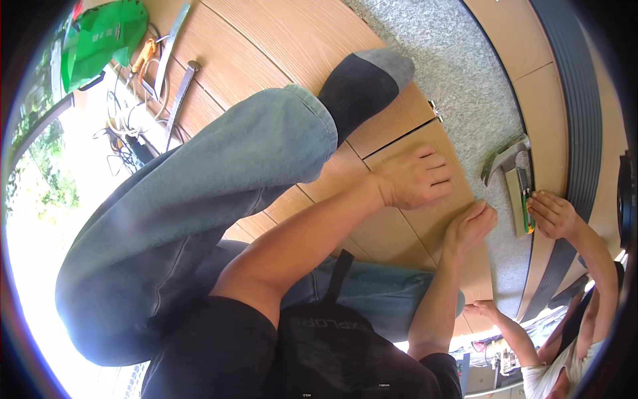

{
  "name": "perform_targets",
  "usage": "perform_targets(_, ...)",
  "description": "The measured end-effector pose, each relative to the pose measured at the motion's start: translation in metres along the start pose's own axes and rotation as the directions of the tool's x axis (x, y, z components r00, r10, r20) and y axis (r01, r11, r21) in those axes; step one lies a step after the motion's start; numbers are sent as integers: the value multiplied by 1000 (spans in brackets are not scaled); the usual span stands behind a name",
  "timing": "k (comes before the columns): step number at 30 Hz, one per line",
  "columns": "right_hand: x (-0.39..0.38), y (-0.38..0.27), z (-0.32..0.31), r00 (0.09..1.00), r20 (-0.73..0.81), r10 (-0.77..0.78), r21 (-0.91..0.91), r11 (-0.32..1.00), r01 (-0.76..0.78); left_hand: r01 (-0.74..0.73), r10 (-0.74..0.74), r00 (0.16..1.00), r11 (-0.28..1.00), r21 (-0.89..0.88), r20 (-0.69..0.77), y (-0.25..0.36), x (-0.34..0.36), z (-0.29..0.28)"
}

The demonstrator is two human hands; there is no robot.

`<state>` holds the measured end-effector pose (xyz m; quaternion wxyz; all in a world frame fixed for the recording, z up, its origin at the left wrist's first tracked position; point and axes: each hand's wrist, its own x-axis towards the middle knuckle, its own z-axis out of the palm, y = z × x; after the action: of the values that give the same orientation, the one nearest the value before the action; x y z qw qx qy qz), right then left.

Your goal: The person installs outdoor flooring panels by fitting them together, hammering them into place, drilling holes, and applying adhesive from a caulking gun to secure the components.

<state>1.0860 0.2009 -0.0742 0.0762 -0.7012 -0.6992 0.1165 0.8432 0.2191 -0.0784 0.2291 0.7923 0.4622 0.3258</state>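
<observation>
My left hand (417, 178) rests knuckles up on the brown wood-grain planks (399, 229), its fingers curled in. Whatever is under those fingers is hidden. To its right, close to the planks' edge, my right hand (470, 226) is closed with the thumb against the fingers; anything it pinches is too small or covered. Beyond my left hand, small metal clips (435, 111) sit at the end of a dark gap between planks. My socked foot (362, 90) stands on the planks just ahead.
Across a grey speckled strip (458, 53), a co-worker's hand (553, 214) touches a green-and-orange tool (529, 216) beside a claw hammer (508, 156). The co-worker's other hand (483, 308) is lower right. Far left are a green bag (103, 40), cables (123, 123) and a metal bar (181, 100).
</observation>
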Motion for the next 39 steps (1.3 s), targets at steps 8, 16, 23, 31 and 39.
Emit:
perform_targets(8, 3, -11, -4, 1000, -11, -11, 25, 1000, 11, 45, -44, 999, 998, -36, 26, 3, -2, -3)
perform_targets(16, 3, -11, -3, 1000, -29, -8, 23, 1000, 9, 68, -69, 998, 994, -86, -3, 2, 1, -3)
perform_targets(23, 7, -11, -6, 999, -14, -29, -21, 999, 29, 73, -76, 996, 996, -58, -39, 2, 10, -4)
perform_targets(31, -4, -5, -29, 991, 36, -131, 87, 988, 127, 58, -59, 998, 998, 25, 30, 4, 8, -7)
perform_targets(39, -23, 70, -69, 605, 538, -587, 92, 754, 650, 61, -61, 998, 998, 5, 32, 4, 14, -10)
